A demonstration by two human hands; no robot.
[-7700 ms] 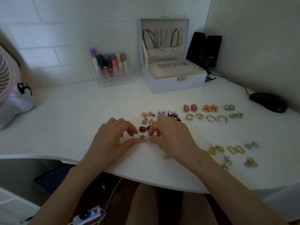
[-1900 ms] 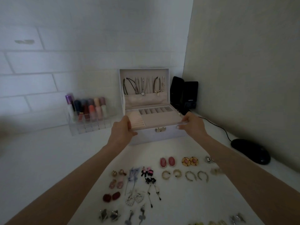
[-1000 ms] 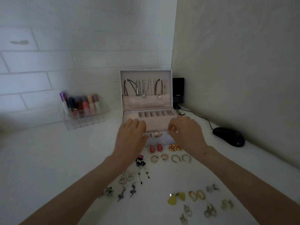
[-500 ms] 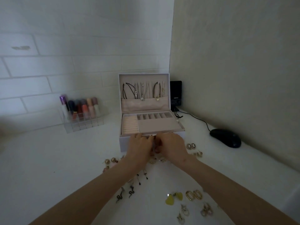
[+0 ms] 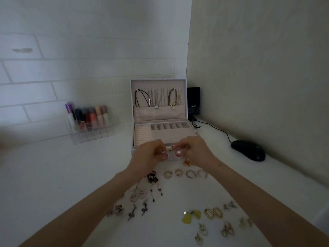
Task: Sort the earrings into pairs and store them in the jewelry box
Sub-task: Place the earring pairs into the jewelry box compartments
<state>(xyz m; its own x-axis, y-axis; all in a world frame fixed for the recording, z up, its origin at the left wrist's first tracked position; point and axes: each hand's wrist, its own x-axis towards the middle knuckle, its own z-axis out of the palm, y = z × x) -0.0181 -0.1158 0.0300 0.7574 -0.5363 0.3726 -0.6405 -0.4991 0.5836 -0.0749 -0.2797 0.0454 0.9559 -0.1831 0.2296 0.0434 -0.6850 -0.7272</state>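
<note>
The white jewelry box (image 5: 189,138) stands open at the back, necklaces hanging in its lid. My left hand (image 5: 147,155) and my right hand (image 5: 194,151) are raised just in front of it. Each pinches one pink oval earring: one (image 5: 164,155) in the left fingers, one (image 5: 178,152) in the right. Pairs of earrings lie on the white table below: gold hoops (image 5: 186,173), black dangles (image 5: 154,180), heart pieces (image 5: 138,195), snake shapes (image 5: 138,211), yellow hearts (image 5: 191,216), gold ovals (image 5: 213,213). An orange-gold earring (image 5: 187,162) peeks out under my right hand.
A clear rack of lipsticks (image 5: 89,122) stands left of the box. A black speaker (image 5: 193,100) sits in the corner behind it, and a black mouse (image 5: 248,150) with its cable lies at right near the wall.
My hands have lifted from the table with a pink earring in each and risen to the box's front. The jewelry box was earlier pulled closer to the earrings.
</note>
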